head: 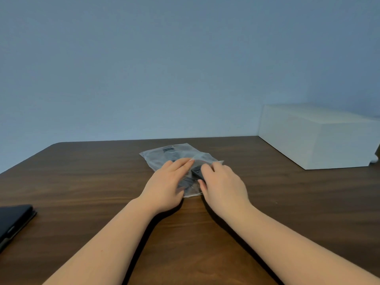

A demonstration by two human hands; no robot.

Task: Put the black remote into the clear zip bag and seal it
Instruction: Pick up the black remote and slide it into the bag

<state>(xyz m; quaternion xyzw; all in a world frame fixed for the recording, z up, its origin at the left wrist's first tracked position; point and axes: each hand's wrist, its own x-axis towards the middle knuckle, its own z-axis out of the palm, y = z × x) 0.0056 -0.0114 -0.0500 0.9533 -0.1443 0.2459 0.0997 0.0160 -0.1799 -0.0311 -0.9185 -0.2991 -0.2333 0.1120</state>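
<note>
A clear zip bag (164,156) lies flat in the middle of the dark wooden table (92,182), with a small dark label near its far end. My left hand (166,186) lies on the bag with its fingers stretched forward, pinning it down. My right hand (222,184) is curled over the black remote (197,173), of which only a short end shows between my two hands. A dark shape shows through the plastic under my left hand. Whether the remote is inside the bag or lying on it I cannot tell; the bag's near part is hidden by my hands.
A large white box (316,136) stands at the back right of the table. A black flat case or device (14,221) lies at the left edge. A plain blue-grey wall rises behind the table's far edge.
</note>
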